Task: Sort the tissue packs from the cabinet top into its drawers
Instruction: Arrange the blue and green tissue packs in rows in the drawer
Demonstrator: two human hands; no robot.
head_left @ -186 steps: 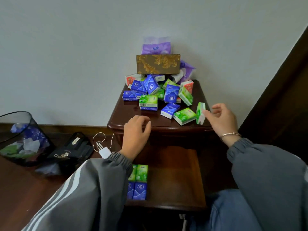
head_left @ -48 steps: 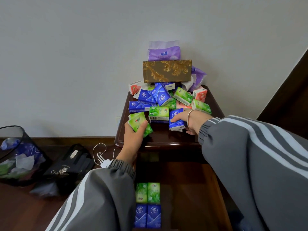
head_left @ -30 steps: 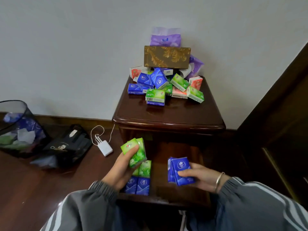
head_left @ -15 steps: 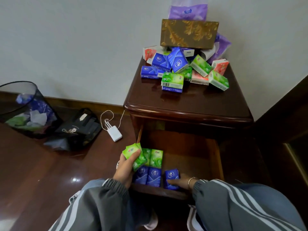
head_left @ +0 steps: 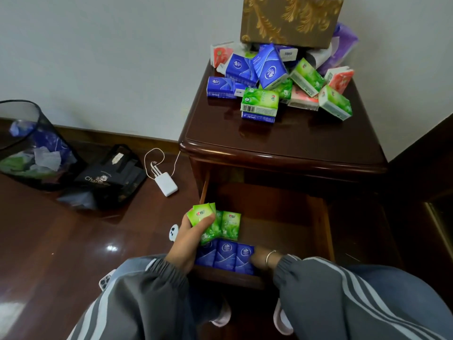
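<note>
The dark wooden cabinet (head_left: 282, 143) carries a pile of blue, green and red tissue packs (head_left: 269, 79) at the back of its top, under a gold tissue box (head_left: 289, 18). Below, its open drawer (head_left: 328, 229) holds two upright green packs (head_left: 230, 224) and a row of blue packs (head_left: 225, 256) in the front left corner. My left hand (head_left: 188, 239) grips green packs (head_left: 202, 213) just above the drawer's left edge. My right hand (head_left: 261, 257) is down in the drawer against the rightmost blue pack, with its fingers hidden.
On the floor to the left are a black mesh bin (head_left: 29, 148), a black bag (head_left: 110, 177), a white charger with its cable (head_left: 166, 184) and a phone (head_left: 105, 282). Dark wooden furniture (head_left: 431, 168) stands close on the right. My knees crowd the drawer front.
Both hands took packs off the cabinet top and came down to the drawer. The blue row there has grown from two packs to three. My left hand still holds its green packs.
</note>
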